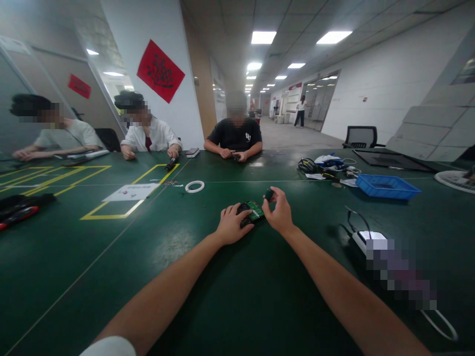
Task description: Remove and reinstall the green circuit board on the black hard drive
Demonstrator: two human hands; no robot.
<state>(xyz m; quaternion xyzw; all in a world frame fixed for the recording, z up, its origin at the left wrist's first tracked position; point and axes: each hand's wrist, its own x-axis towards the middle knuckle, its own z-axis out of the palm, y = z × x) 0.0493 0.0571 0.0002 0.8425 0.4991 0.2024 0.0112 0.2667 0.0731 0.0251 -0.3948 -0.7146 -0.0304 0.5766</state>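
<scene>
My left hand [230,225] rests on the dark green table [185,277] with its fingers curled over a small black device holding a green circuit board [254,211]. My right hand [278,210] is just to the right of it, thumb and fingers pinched round a small dark round part [268,194] held above the board's right end. Both forearms stretch out from the bottom of the view.
A white tape ring [195,186] and a white sheet [130,192] lie further out to the left. A blue tray [388,186] and tangled cables [322,165] sit at the right, a white box [367,240] near my right arm. Three people sit across the table.
</scene>
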